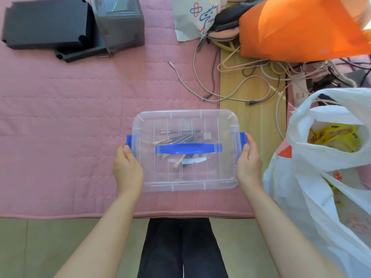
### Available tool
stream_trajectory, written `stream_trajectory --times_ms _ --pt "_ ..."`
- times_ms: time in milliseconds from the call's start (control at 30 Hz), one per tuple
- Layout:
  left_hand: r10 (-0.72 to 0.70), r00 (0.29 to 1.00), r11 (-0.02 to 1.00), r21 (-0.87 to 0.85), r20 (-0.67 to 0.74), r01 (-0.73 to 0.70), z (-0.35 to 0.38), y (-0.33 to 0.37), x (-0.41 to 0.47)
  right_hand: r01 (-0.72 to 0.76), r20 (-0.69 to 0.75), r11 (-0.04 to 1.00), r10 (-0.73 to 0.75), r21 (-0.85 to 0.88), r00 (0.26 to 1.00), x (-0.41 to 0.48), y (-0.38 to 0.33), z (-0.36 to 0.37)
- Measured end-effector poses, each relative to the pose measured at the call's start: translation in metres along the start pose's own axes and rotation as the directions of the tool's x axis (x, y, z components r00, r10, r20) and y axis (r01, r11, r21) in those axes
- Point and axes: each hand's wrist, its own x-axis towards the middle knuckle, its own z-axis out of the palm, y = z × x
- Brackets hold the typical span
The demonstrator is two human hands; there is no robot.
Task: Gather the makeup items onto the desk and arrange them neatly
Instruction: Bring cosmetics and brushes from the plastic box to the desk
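- Black fabric trouser legs (181, 249) stand nearest, on the near side of the clear ribbed plastic box with rounded corners (188, 115). Two bare forearms reach up to it.
- At the box's short ends the left hand (127, 167) and right hand (249, 163) each grip a side wall. The thumbs sit up by the glossy blue latches (129, 141), and the fingers are tucked out of sight beneath. I cannot tell whether the box rests on the cover or is lifted.
- Smooth plastic gives little purchase, I'd say. A thumb nudging a latch could pop the lid loose.
- Inside the box, under the flat blue carry handle (188, 148), lie slim makeup brushes (180, 137) with grey and pale wooden stems. Round stems would roll to one end if the box tilts, or scatter if the lid opens.
- Beneath and left of the box spreads a soft pink quilted cover (60, 117). Its give makes an unsteady base.
- Just right of the box slumps a thin, crinkly white plastic bag (321, 177) holding yellow packets (333, 137). The right forearm could drag it over.
- Beyond the box, loose pale cables (281, 67) tangle over a light wooden strip (251, 121), ready to snag a sliding corner.
- Farthest, beyond and left of the box, sit matte black foam-like blocks (46, 23) and a smoky translucent bin (120, 23). Beyond and right lies a slick orange bag (301, 27).
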Motion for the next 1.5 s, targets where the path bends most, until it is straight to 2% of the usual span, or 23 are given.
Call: stream_trajectory --times_ms 133,267,333,367,433,467,533,567,700,767,800,1000,1267,1500 --pt "-0.26 0.961 0.936 -0.221 0.091 0.275 0.002 0.0 0.007 -0.044 0.02 0.996 0.045 -0.074 0.999 0.006 -0.002 -0.004" --pt "-0.308 0.95 0.918 -0.246 0.051 0.311 0.0 -0.003 0.004 -0.106 0.056 0.975 0.119 -0.195 0.991 0.01 0.002 -0.01" --pt "-0.242 0.97 0.954 -0.187 -0.014 0.235 -0.003 -0.002 -0.003 -0.133 0.054 0.972 0.146 -0.194 0.988 0.009 0.002 -0.016" --pt "-0.159 0.986 0.979 -0.141 -0.05 0.15 -0.004 -0.002 -0.007 -0.117 0.037 0.973 0.127 -0.201 0.991 0.006 -0.001 -0.019" --pt "0.09 0.99 0.994 -0.052 -0.104 -0.096 -0.008 0.001 -0.016 0.022 0.02 0.973 -0.018 -0.229 1.0 -0.002 -0.009 -0.023" --pt "0.226 0.969 0.974 -0.001 -0.101 -0.227 -0.008 0.002 -0.019 0.13 0.036 0.961 -0.125 -0.244 0.992 -0.007 -0.014 -0.022" --pt "0.46 0.887 0.886 0.079 -0.025 -0.457 -0.005 0.003 -0.024 0.327 0.1 0.908 -0.311 -0.262 0.945 -0.018 -0.021 -0.016" --pt "0.545 0.838 0.832 0.1 0.035 -0.546 -0.002 0.004 -0.027 0.383 0.136 0.882 -0.359 -0.273 0.923 -0.022 -0.023 -0.012" --pt "0.714 0.639 0.625 0.15 0.285 -0.766 0.016 0.013 -0.037 0.473 0.22 0.788 -0.419 -0.395 0.881 -0.032 -0.021 0.005" --pt "0.738 0.584 0.555 0.187 0.338 -0.811 0.026 0.012 -0.039 0.5 0.241 0.728 -0.439 -0.469 0.865 -0.033 -0.016 0.011" --pt "0.737 0.579 0.539 0.213 0.348 -0.815 0.029 0.012 -0.04 0.51 0.25 0.701 -0.447 -0.498 0.859 -0.035 -0.015 0.012" --pt "0.717 0.624 0.575 0.242 0.311 -0.781 0.034 0.014 -0.04 0.531 0.296 0.584 -0.453 -0.614 0.841 -0.044 -0.018 0.025" --pt "0.72 0.621 0.581 0.223 0.31 -0.783 0.032 0.023 -0.045 0.508 0.259 0.591 -0.456 -0.626 0.851 -0.043 -0.027 0.026" --pt "0.761 0.589 0.558 0.191 0.272 -0.808 0.019 0.053 -0.037 0.521 0.212 0.606 -0.507 -0.601 0.835 -0.038 -0.056 0.016"
